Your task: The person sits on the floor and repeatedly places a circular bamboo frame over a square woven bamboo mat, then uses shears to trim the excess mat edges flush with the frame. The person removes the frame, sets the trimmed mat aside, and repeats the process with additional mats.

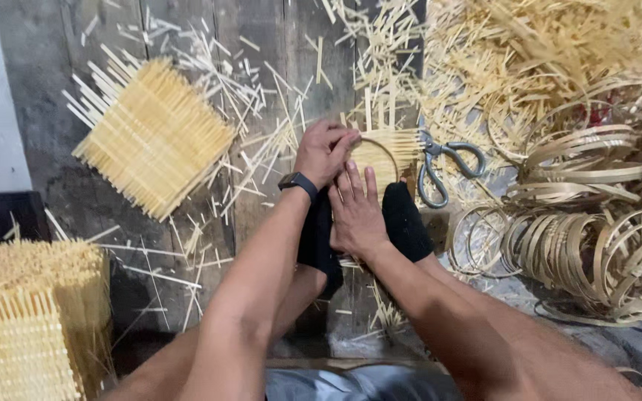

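A small woven bamboo piece (386, 152) with a thin bamboo hoop laid on it rests on the wooden floor, between my two feet in black socks (405, 219). My left hand (325, 152), with a dark watch on its wrist, has its fingers curled over the piece's left edge and the hoop. Just below it, my right hand (354, 212) lies flat with straight fingers. Its fingertips touch the near edge of the piece, and it holds nothing.
Grey-handled scissors (440, 169) lie just right of the piece. A stack of woven bamboo squares (154, 137) sits at the left and another stack (24, 327) at the lower left. Several bamboo hoops (596, 249) and loose strips (529, 52) pile up on the right. Splinters litter the planks.
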